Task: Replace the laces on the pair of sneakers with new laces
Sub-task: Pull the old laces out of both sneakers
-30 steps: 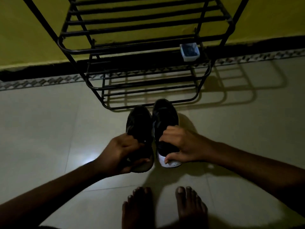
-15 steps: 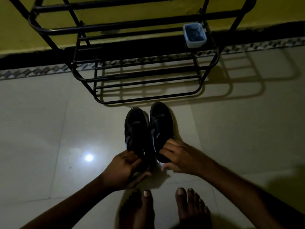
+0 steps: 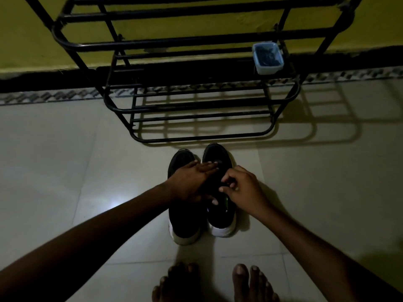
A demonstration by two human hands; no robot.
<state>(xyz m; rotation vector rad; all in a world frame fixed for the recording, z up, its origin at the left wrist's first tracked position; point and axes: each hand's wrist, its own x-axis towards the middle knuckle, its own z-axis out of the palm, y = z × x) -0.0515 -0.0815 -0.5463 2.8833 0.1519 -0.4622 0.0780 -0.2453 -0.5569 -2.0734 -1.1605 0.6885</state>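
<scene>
At the near edge of the view, your bare feet (image 3: 253,284) stand on the pale tiled floor (image 3: 65,171), toes towards the shoes; just beyond them the two black, white-soled sneakers sit side by side and touching, heels towards you, the left sneaker (image 3: 184,223) a little nearer than the right sneaker (image 3: 220,219); your left hand (image 3: 192,184) lies flat across both, fingers straight and relaxed, gripping nothing, its fingertips reaching onto the right sneaker's upper; your right hand (image 3: 242,188) sits on the lacing area of the right sneaker with its fingers curled in, but the shoe is too dark there to tell whether they pinch a lace or only touch it; a spot of glare shows on the tile to the left of your left forearm; past the toes stands a black metal shoe rack (image 3: 196,136), throwing barred shadows to the right; on a shelf at its right end rests a small clear container (image 3: 267,58) with dark contents; behind the rack run a black skirting (image 3: 32,81) and a yellow wall (image 3: 21,40).
</scene>
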